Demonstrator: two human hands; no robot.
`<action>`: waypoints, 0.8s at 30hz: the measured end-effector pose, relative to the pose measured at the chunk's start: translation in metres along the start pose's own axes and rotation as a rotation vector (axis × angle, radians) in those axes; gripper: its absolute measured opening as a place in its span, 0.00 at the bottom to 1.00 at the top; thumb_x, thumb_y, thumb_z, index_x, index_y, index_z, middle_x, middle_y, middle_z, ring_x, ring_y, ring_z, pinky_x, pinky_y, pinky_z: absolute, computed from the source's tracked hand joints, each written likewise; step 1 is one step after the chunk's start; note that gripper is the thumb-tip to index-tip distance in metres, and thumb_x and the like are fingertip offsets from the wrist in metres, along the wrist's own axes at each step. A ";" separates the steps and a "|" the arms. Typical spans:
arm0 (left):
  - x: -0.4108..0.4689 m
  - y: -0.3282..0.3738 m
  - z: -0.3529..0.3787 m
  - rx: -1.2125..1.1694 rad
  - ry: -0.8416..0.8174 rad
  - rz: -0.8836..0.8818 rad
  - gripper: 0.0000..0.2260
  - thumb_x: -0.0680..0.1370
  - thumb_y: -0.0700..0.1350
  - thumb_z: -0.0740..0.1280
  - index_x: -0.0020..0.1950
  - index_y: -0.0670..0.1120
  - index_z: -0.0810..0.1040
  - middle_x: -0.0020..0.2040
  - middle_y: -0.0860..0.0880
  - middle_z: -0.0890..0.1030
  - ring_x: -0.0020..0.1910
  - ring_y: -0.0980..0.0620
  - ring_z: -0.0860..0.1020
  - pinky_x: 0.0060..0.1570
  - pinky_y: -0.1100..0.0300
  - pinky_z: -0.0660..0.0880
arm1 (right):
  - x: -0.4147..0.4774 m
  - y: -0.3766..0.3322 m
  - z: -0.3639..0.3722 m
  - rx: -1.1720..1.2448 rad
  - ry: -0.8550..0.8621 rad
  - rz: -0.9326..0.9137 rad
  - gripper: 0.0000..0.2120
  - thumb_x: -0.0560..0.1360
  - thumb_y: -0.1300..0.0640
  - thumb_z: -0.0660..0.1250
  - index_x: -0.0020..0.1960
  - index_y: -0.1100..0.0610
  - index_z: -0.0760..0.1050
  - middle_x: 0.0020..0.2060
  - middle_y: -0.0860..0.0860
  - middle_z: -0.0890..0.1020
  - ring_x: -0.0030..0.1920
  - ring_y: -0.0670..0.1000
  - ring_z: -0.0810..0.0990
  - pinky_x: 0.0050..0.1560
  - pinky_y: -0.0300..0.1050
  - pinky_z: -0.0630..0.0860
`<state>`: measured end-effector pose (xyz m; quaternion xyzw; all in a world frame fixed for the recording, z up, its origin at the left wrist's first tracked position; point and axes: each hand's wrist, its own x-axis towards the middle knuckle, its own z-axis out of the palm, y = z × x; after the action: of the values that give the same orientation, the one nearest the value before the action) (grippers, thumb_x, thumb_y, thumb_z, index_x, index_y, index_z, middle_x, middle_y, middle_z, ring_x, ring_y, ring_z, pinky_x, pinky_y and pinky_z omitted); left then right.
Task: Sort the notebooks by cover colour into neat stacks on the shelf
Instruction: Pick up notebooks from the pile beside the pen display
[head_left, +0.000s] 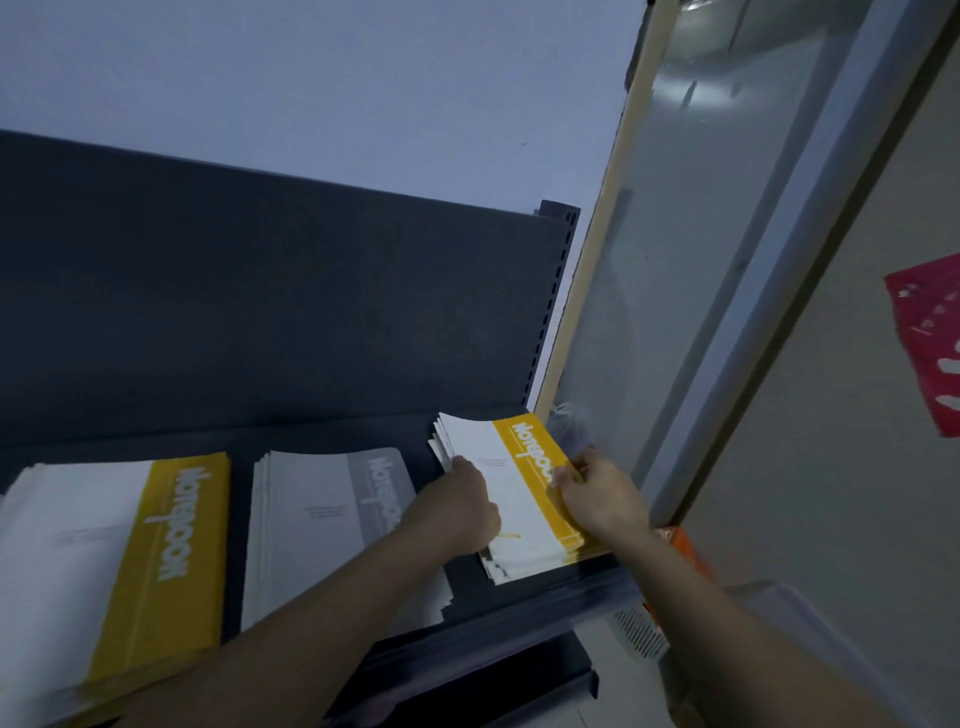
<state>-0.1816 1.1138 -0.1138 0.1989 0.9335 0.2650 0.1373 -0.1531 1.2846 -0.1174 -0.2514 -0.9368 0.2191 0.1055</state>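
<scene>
Both my hands close on a yellow notebook stack (519, 493) at the right end of the dark shelf (363, 434), hard against a wood-framed frosted panel (675, 260). My left hand (462, 499) curls its fingers over the stack's loose-leaf edge. My right hand (597, 493) pinches the yellow spine side, fingertips (566, 475) bent onto the printed band. The far pages fan out unevenly, so the pile is not yet square.

Just beside it to the left sits a grey notebook stack (332, 519), partly crossed by my left forearm, its near corner ragged. Farther left, well apart, lies a second yellow stack (119, 561). A slate back panel (260, 312) rises behind all three, and a red printed sheet (930, 343) hangs on the wall at far right.

The step in hand looks like tidying: pressing this pile's edges flush. Next comes a firm squeeze from both sides and a tap against the shelf. Since two yellow piles stand with grey between them, I judge one may then need lifting whole onto the other, held tight so nothing slides.
</scene>
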 end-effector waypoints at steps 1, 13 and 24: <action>-0.001 0.002 0.003 0.056 -0.004 -0.009 0.30 0.82 0.45 0.56 0.77 0.34 0.47 0.62 0.39 0.75 0.58 0.44 0.76 0.44 0.60 0.69 | 0.002 0.004 0.001 -0.023 -0.019 -0.014 0.13 0.79 0.45 0.59 0.56 0.53 0.74 0.53 0.54 0.81 0.55 0.57 0.79 0.50 0.48 0.72; -0.012 0.002 0.006 0.174 0.260 -0.041 0.11 0.79 0.51 0.61 0.53 0.45 0.76 0.52 0.49 0.79 0.51 0.50 0.77 0.44 0.58 0.72 | 0.018 -0.002 0.013 -0.155 0.045 -0.357 0.18 0.75 0.49 0.64 0.62 0.54 0.73 0.58 0.55 0.75 0.61 0.57 0.73 0.54 0.49 0.74; -0.107 -0.081 -0.068 0.568 0.628 -0.340 0.10 0.78 0.47 0.60 0.55 0.46 0.77 0.55 0.47 0.78 0.58 0.45 0.75 0.46 0.56 0.72 | -0.031 -0.126 0.047 0.052 -0.139 -0.844 0.15 0.77 0.52 0.62 0.61 0.54 0.75 0.56 0.53 0.76 0.60 0.55 0.71 0.58 0.48 0.71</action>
<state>-0.1357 0.9732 -0.0862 -0.0175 0.9850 0.0196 -0.1707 -0.1951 1.1538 -0.1031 0.1724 -0.9566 0.1967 0.1288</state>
